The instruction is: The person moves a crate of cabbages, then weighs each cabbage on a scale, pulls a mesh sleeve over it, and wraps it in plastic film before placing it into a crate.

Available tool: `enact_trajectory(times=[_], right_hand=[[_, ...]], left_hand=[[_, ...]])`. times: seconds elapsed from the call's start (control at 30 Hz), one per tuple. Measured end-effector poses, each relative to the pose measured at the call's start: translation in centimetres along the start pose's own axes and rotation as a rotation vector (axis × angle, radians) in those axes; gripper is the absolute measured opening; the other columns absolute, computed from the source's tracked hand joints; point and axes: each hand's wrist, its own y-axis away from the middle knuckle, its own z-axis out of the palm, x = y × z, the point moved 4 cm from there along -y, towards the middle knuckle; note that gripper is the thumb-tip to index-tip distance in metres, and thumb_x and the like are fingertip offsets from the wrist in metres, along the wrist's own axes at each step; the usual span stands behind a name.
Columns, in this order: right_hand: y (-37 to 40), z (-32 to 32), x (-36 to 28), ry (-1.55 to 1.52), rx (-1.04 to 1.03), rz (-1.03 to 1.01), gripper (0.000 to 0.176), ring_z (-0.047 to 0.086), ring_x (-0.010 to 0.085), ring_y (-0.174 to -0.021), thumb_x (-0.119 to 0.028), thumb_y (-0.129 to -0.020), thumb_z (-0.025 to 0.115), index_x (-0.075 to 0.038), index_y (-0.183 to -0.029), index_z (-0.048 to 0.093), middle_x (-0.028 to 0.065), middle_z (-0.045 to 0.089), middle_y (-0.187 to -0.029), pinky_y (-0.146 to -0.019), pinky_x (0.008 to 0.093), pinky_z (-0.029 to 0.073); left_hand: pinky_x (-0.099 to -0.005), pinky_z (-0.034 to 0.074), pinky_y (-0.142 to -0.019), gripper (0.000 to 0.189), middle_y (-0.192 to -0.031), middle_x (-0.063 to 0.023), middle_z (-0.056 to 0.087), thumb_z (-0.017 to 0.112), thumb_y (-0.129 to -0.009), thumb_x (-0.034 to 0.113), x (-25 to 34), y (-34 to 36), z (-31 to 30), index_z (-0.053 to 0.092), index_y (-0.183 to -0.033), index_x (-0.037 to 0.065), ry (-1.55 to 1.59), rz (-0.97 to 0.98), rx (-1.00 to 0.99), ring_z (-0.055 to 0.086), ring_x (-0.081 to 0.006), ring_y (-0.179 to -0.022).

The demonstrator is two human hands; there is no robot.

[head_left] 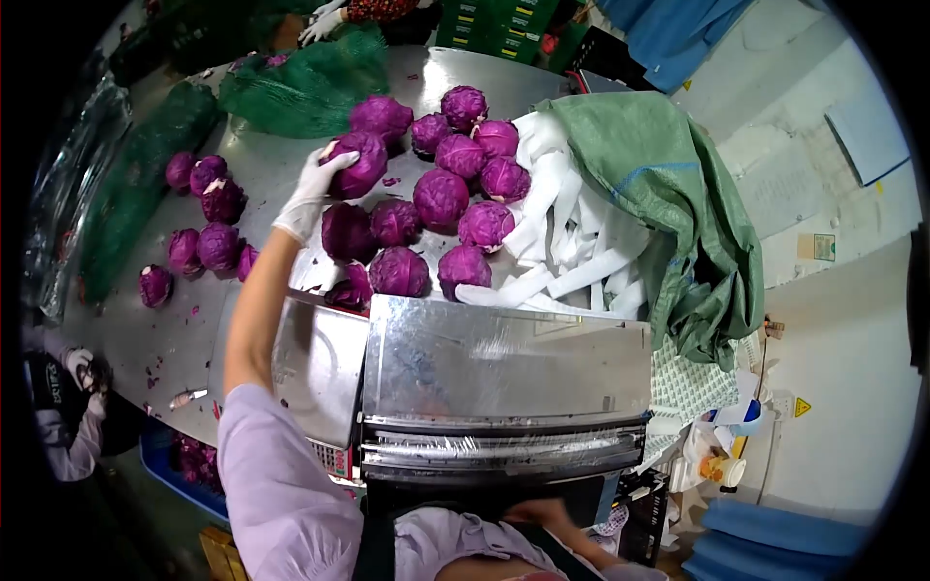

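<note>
Low before the steel wrapping machine [504, 368], right hand [541, 513], blurred, grip impossible to tell, beyond it gloved left hand [312, 189] clasping a red cabbage [366, 167] at the left of the cabbage pile [441, 198] on the metal table [145, 329], green sack [668, 194] further right.

- Left arm [254, 320] stretched forward, forearm bare, lilac sleeve bunched above the elbow.
- Left hand [312, 189] in a white glove, fingers spread and curved in a grasp.
- Right hand [541, 512] low, close to the body, blurred; grip unclear.
</note>
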Motion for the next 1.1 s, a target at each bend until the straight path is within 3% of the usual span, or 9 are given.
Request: enact_trajectory(times=[0.13, 0.2, 0.33, 0.57, 0.67, 0.8, 0.87, 1.0, 1.1], right_hand=[[-4.7, -10.5, -8.3, 0.324, 0.218, -0.345, 0.007, 0.06, 0.0121, -0.054, -0.013, -0.073, 0.067, -0.007, -0.076, 0.068, 0.0042, 0.064, -0.064, -0.053, 0.0244, 0.048], [-10.2, -15.2, -11.5, 0.656, 0.366, -0.283, 0.011, 0.059, 0.0166, -0.056, -0.014, -0.074, 0.066, -0.006, -0.082, 0.067, 0.0076, 0.062, -0.065, -0.055, 0.0278, 0.048], [-24.2, -21.3, -7.8, 0.972, 0.362, -0.648, 0.042, 0.056, 0.0335, -0.09, -0.002, -0.065, 0.065, -0.005, -0.106, 0.055, 0.015, 0.059, -0.101, -0.078, 0.0391, 0.046], [-34.9, -21.3, -0.4, 1.535, -0.314, -0.121, 0.029, 0.057, 0.0318, -0.094, -0.009, -0.069, 0.059, -0.009, -0.097, 0.057, 0.0149, 0.059, -0.098, -0.077, 0.0406, 0.046], [-34.9, -22.6, -3.6, 1.561, -0.111, -0.095, 0.021, 0.058, 0.0322, -0.089, -0.014, -0.071, 0.056, -0.009, -0.091, 0.057, 0.0144, 0.059, -0.094, -0.074, 0.041, 0.047], [-26.9, -20.5, -17.4, 1.212, 0.553, -1.05, 0.021, 0.054, 0.0335, -0.063, -0.006, -0.066, 0.061, -0.005, -0.086, 0.054, 0.0117, 0.056, -0.068, -0.058, 0.0459, 0.045], [-20.5, -16.7, -24.7, 1.002, 0.648, -1.201, 0.025, 0.054, 0.0275, -0.056, -0.004, -0.065, 0.068, -0.004, -0.085, 0.052, 0.0083, 0.055, -0.065, -0.051, 0.0382, 0.045], [-10.2, -9.0, -29.8, 0.475, 0.436, -1.245, 0.027, 0.055, 0.0032, -0.06, -0.002, -0.073, 0.069, -0.002, -0.094, 0.051, 0.0026, 0.057, -0.065, -0.046, 0.017, 0.04], [-6.5, -5.2, -30.3, -0.1, 0.185, -0.808, 0.02, 0.053, 0.0043, -0.057, -0.006, -0.075, 0.069, -0.002, -0.088, 0.054, 0.0003, 0.058, -0.067, -0.046, 0.0166, 0.039]], left_hand=[[-0.0297, 0.044, -0.085, 0.072, -0.11, -0.0097, 0.053, 0.076, -0.064, 0.021, 9.0, 13.9, -2.4, 0.04, -0.123, 0.0, -0.29, 0.086, -0.021, 0.053, -0.0187, -0.098], [-0.0285, 0.041, -0.088, 0.072, -0.11, -0.0092, 0.052, 0.076, -0.063, 0.019, 9.3, 18.9, -4.4, 0.04, -0.123, 0.001, -0.441, 0.021, -0.085, 0.052, -0.0183, -0.1], [-0.0315, 0.036, -0.095, 0.085, -0.111, -0.0144, 0.05, 0.079, -0.052, 0.025, 8.8, 28.2, -5.7, 0.039, -0.124, 0.004, -0.859, 0.021, -0.149, 0.048, -0.0262, -0.106], [-0.0388, 0.026, -0.104, 0.119, -0.133, -0.0215, 0.03, 0.084, -0.042, 0.037, 7.2, 34.4, -4.9, 0.019, -0.136, 0.004, -1.16, 0.136, -0.1, 0.027, -0.0362, -0.127], [-0.0429, 0.023, -0.105, 0.118, -0.136, -0.0232, 0.025, 0.083, -0.042, 0.042, 8.0, 35.7, -4.3, 0.022, -0.136, 0.007, -1.281, 0.173, -0.073, 0.019, -0.0388, -0.129], [-0.043, 0.027, -0.101, 0.081, -0.132, -0.0229, 0.033, 0.077, -0.06, 0.031, 9.6, 37.1, -2.9, 0.04, -0.127, 0.008, -1.187, 0.378, 0.051, 0.032, -0.0404, -0.122], [-0.0364, 0.037, -0.095, 0.053, -0.123, -0.0188, 0.046, 0.069, -0.07, 0.019, 11.5, 38.7, 0.3, 0.05, -0.117, 0.005, -0.905, 0.484, 0.061, 0.047, -0.0324, -0.112], [-0.0333, 0.038, -0.093, 0.042, -0.12, -0.0157, 0.05, 0.061, -0.076, 0.005, 15.7, 42.8, 7.9, 0.05, -0.117, 0.004, -0.592, 0.788, -0.028, 0.048, -0.0276, -0.112], [-0.03, 0.039, -0.09, 0.045, -0.123, -0.0142, 0.048, 0.057, -0.078, 0.005, 15.6, 43.8, 10.7, 0.047, -0.121, 0.002, -0.357, 0.831, -0.117, 0.048, -0.0221, -0.112]])
